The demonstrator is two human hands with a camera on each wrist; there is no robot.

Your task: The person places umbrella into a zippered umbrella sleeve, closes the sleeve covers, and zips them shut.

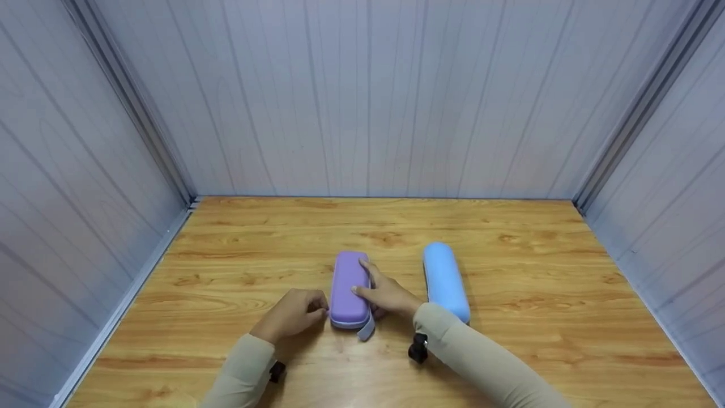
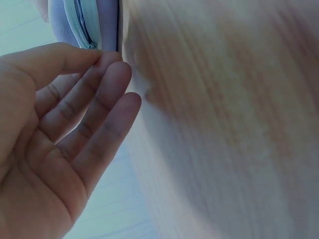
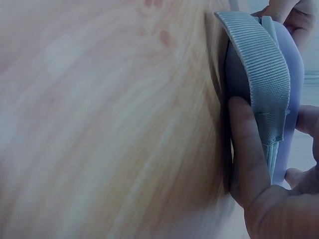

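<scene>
A purple zippered hard case (image 1: 350,277) lies on the table, its long side running away from me. My right hand (image 1: 391,296) holds it from the right, thumb and a finger over the lid and other fingers low along its side. A grey strap loop (image 3: 266,69) hangs from the near right end. At the near left corner, my left hand (image 1: 295,313) pinches the zipper pull between thumb and forefinger; the pull itself is mostly hidden by the fingertips. The light-coloured zipper (image 2: 82,22) runs right up to those fingertips in the left wrist view.
To the right, a light blue rounded case (image 1: 446,280) lies on the wooden table (image 1: 238,266), its near end close to my right sleeve (image 1: 481,351). Pale panel walls (image 1: 368,102) stand at the back and on both sides.
</scene>
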